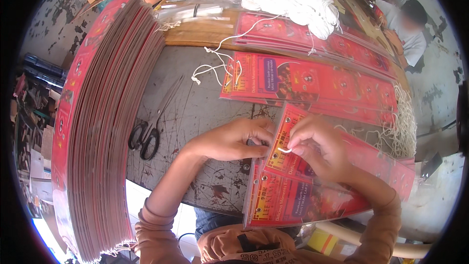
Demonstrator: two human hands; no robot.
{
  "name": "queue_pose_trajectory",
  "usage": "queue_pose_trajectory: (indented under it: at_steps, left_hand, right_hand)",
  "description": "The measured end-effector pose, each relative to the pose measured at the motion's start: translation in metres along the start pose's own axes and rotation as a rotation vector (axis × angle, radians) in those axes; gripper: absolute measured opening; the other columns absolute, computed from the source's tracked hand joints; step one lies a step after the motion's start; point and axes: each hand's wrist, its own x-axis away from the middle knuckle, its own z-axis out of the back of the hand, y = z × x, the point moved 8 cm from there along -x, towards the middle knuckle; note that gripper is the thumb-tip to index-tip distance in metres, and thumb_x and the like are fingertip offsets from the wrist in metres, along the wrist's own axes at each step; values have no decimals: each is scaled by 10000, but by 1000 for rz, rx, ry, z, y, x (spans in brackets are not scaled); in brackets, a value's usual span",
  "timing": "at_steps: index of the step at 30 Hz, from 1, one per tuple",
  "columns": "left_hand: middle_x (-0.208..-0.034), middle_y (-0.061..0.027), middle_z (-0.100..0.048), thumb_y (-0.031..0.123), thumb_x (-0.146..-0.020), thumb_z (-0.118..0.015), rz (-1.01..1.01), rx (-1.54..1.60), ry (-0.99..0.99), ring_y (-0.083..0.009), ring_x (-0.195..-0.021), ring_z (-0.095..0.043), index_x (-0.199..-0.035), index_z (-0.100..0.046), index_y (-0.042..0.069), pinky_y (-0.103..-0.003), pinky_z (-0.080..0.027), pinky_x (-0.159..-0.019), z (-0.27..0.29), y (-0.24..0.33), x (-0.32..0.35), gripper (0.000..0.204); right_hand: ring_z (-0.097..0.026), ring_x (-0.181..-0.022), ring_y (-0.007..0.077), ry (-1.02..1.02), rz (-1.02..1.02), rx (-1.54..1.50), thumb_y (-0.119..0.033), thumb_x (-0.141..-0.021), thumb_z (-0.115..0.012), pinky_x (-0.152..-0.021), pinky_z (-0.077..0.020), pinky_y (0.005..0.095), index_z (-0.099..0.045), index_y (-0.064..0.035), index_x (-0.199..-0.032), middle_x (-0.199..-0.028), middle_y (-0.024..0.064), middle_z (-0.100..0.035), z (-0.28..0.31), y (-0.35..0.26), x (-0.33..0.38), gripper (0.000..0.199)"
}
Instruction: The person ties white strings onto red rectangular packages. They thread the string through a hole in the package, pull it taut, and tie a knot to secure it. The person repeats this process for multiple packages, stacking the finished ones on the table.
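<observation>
My left hand [237, 139] grips the left edge of a long red printed sign [279, 162] in clear plastic, its end raised and tilted. Metal eyelets are set in the sign's yellow-bordered end. My right hand [320, 146] is closed over that end, pinching a short white cord [284, 150] against an eyelet. Whether the cord passes through the hole, I cannot tell. More red signs [278, 200] lie underneath, close to my body. Beyond my hands, another pile of red signs [293, 78] has white cord [213, 68] looped through the eyelets of its top one.
Black-handled scissors [145, 139] lie on the scratched grey table [195, 112]. A tall row of packed red signs [107, 117] fills the left side. A white cord bundle [293, 5] sits at the back, and cut cords [404, 122] hang at right. Two other people work across the table.
</observation>
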Motion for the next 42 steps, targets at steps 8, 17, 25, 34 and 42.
queue_pose_trajectory:
  at_steps: [8,17,25,34,42]
  left_hand:
    - [-1147,-86,-560,51,-833,-660,35,110,-9,-181,-1035,-529,-1049,-667,-1,-314,-425,-890,1,-6,1,222]
    - [-1088,-59,-603,182,-842,-669,28,117,17,-183,-1005,-556,-1020,-680,41,-310,-436,-862,2,-11,1,228]
    - [-1069,-61,-599,24,-847,-632,80,103,-9,-161,-1020,-546,-1060,-661,19,-297,-430,-880,2,-11,3,215]
    - [-990,-110,-638,39,-925,-525,264,-150,508,-160,-917,-627,-990,-549,-23,-278,-515,-753,44,-20,21,93]
    - [-1018,-119,-620,132,-1006,-398,-294,382,1249,-216,-948,-636,-1039,-463,5,-318,-544,-810,78,12,48,146]
  right_hand:
    - [-575,-874,223,-68,-30,-42,-12,-853,-632,-760,-467,339,-589,-19,-948,-912,89,-598,-7,7,2,105]
    - [-573,-848,204,-65,-62,-3,18,-828,-649,-683,-465,314,-584,-23,-948,-912,84,-596,-10,8,1,142]
    - [-571,-798,225,-61,71,204,12,-778,-692,-663,-462,325,-578,-43,-923,-849,72,-569,-14,-3,-3,192]
    - [-557,-586,205,-6,363,632,-78,-763,-717,-497,-424,311,-585,-36,-872,-724,62,-565,-26,-25,10,176]
    - [-523,-441,176,39,309,702,-186,-755,-752,-415,-377,290,-562,-67,-782,-579,23,-541,-25,-20,12,226]
